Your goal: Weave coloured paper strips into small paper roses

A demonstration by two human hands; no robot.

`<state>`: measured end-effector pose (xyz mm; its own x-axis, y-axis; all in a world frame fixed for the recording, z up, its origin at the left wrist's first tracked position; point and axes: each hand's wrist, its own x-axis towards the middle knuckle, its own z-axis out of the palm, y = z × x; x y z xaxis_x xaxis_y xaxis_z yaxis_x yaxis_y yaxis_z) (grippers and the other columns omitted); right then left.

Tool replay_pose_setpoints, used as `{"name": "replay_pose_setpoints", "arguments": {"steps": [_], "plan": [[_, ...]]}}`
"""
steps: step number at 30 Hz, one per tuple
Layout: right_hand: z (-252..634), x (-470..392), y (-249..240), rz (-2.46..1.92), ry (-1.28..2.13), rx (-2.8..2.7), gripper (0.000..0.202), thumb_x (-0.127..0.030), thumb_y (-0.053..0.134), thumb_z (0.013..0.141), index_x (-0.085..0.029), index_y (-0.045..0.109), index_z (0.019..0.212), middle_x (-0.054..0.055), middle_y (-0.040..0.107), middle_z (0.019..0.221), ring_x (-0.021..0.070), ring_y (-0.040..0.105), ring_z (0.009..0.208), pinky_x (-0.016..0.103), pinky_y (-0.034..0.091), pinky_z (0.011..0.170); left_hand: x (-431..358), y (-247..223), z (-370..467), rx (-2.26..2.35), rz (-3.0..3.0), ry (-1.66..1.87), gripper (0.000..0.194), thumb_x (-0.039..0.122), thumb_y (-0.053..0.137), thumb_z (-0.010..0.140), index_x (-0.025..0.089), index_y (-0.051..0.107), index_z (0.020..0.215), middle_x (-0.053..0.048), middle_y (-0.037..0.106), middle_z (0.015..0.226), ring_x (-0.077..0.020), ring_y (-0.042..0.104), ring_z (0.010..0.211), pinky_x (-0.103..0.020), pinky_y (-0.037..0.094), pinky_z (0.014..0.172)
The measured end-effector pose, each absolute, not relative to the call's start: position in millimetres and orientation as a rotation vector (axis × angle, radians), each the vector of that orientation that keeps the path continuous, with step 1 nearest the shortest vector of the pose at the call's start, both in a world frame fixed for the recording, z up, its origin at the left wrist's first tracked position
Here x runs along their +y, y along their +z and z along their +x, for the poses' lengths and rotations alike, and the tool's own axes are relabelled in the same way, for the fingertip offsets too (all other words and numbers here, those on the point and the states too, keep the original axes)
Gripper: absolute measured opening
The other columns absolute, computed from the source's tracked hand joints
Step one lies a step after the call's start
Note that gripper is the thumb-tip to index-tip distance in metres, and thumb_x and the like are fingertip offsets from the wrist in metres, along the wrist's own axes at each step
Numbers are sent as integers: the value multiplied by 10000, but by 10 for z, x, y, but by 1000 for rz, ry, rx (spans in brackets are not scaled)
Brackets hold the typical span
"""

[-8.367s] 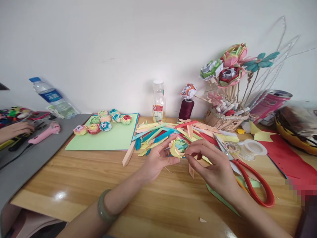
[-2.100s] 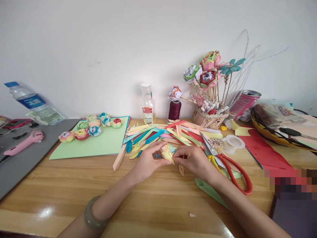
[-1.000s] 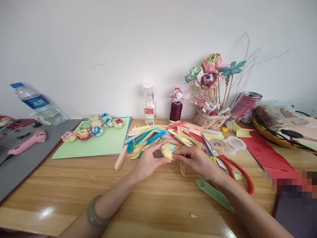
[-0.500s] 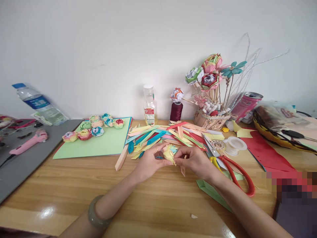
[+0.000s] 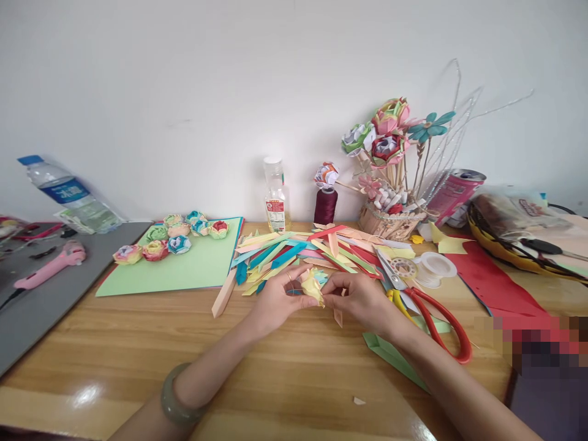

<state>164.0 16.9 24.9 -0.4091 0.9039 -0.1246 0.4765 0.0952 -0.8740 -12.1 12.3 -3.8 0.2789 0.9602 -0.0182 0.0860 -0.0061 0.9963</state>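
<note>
A small yellow and light-blue paper flower [image 5: 313, 286] is held up between both hands, just in front of the heap of paper strips. My left hand [image 5: 281, 300] closes round its left side, thumb below and fingers above. My right hand [image 5: 361, 299] pinches its right edge with thumb and fingertips. Behind the hands lie many folded paper strips [image 5: 285, 254] in several colours. To the right are scissors [image 5: 438, 318] with red handles, partly behind my right wrist. A green folded strip [image 5: 395, 360] lies under my right forearm.
Several finished paper flowers [image 5: 156, 249] rest on green paper [image 5: 202, 266] at left. A pink glue gun [image 5: 52, 266] and a leaning water bottle [image 5: 76, 196] are further left. A glass bottle [image 5: 276, 205], purple thread spool [image 5: 325, 206] and flower basket [image 5: 390, 222] stand along the wall. White spools [image 5: 436, 269] lie at right.
Both hands keep hold of the paper flower in nearly the same place, with only a slight shift of the fingers and flower. The whole view has moved slightly.
</note>
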Motion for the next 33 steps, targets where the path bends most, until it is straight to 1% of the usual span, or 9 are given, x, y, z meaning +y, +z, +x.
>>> {"name": "replay_pose_setpoints", "arguments": {"steps": [6, 10, 11, 15, 19, 24, 27, 30, 33], "plan": [[1631, 185, 225, -1323, 1411, -1783, 158, -295, 586, 708, -151, 575, 643, -47, 540, 456, 89, 489, 369, 207, 337, 388, 120, 0, -117, 1028, 1320, 958, 655, 285, 750, 577, 195, 537, 1190, -93, 509, 1274, -220, 557, 1000, -363, 451, 874], [1644, 180, 290, -1195, 1237, -1892, 180, -293, 556, 756, -155, 642, 678, 17, 659, 656, 135, 586, 594, 238, 425, 545, 130, 7, -114, 1039, 1282, 990, 617, 284, 741, 591, 183, 553, 1170, -90, 555, 1225, -215, 574, 975, -377, 441, 892], [1642, 175, 296, -1202, 1209, -1900, 173, -286, 558, 756, -158, 643, 676, 16, 658, 652, 136, 586, 597, 238, 424, 549, 130, 7, -112, 1044, 1278, 991, 613, 283, 740, 591, 183, 555, 1167, -88, 559, 1220, -215, 576, 970, -378, 442, 892], [1622, 147, 253, -1278, 1295, -1835, 160, -288, 552, 759, -162, 592, 668, -46, 532, 436, 95, 491, 353, 220, 334, 396, 119, 4, -98, 1045, 1278, 972, 627, 287, 753, 573, 198, 558, 1162, -77, 506, 1288, -216, 575, 977, -362, 455, 873], [1601, 141, 199, -1266, 1340, -1764, 152, -282, 571, 724, -156, 567, 637, -40, 537, 496, 77, 473, 330, 208, 301, 354, 110, 4, -92, 1029, 1261, 959, 649, 281, 755, 570, 184, 545, 1176, -85, 512, 1280, -205, 574, 967, -337, 460, 854], [1594, 160, 227, -1301, 1319, -1743, 177, -319, 593, 706, -152, 581, 650, -26, 559, 546, 77, 468, 373, 213, 335, 381, 103, 39, -91, 1036, 1175, 961, 656, 276, 763, 552, 158, 553, 1162, -98, 550, 1226, -217, 570, 969, -340, 457, 839], [1607, 155, 284, -1274, 1180, -1834, 160, -291, 573, 740, -153, 623, 676, -1, 606, 605, 95, 509, 454, 224, 375, 453, 97, 69, -84, 1015, 1106, 974, 621, 288, 764, 549, 148, 579, 1125, -90, 606, 1133, -217, 569, 960, -341, 446, 845], [1621, 128, 323, -1254, 912, -1964, 128, -224, 560, 757, -170, 653, 687, 14, 643, 662, 117, 539, 549, 225, 390, 506, 95, 87, -76, 1006, 1027, 978, 632, 283, 768, 544, 134, 575, 1126, -88, 631, 1066, -209, 569, 939, -328, 444, 830], [1621, 87, 288, -1219, 592, -2080, 130, -190, 541, 776, -179, 656, 718, 22, 649, 711, 107, 523, 545, 218, 389, 512, 93, 94, -67, 999, 1004, 991, 592, 278, 765, 551, 131, 584, 1096, -85, 636, 1027, -199, 567, 910, -307, 447, 795]]}}
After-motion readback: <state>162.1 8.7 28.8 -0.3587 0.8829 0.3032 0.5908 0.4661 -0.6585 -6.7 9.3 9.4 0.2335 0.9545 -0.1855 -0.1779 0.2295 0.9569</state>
